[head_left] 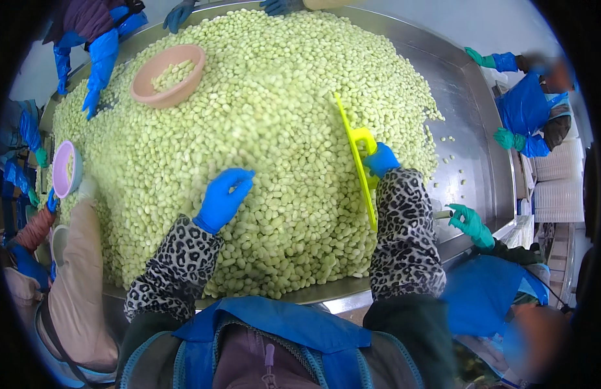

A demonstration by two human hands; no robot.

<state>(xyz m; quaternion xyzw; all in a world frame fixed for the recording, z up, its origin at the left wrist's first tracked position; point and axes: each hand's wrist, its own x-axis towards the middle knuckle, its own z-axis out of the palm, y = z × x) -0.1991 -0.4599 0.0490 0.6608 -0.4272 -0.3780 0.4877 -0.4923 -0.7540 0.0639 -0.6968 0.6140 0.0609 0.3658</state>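
A large heap of small, pale green, oval pieces (284,214) covers most of the steel table in front of me. My right hand (382,160), in a blue glove, grips the handle of a bright yellow-green plastic float (356,155). The float stands on edge, its long blade against the right part of the heap. My left hand (224,200), also blue-gloved, hovers at or just over the heap left of the float. Its fingers are partly curled, with a gap beside the thumb and nothing visible in them. Leopard-print sleeves cover both my forearms.
The steel table (466,175) has a raised rim. A pink bowl (141,84) with some pieces rests on the heap; a purple bowl (58,170) is at the left. Co-workers' gloved hands surround the table, including a green glove (470,224) near my right arm. Stacked white trays (560,191) stand right.
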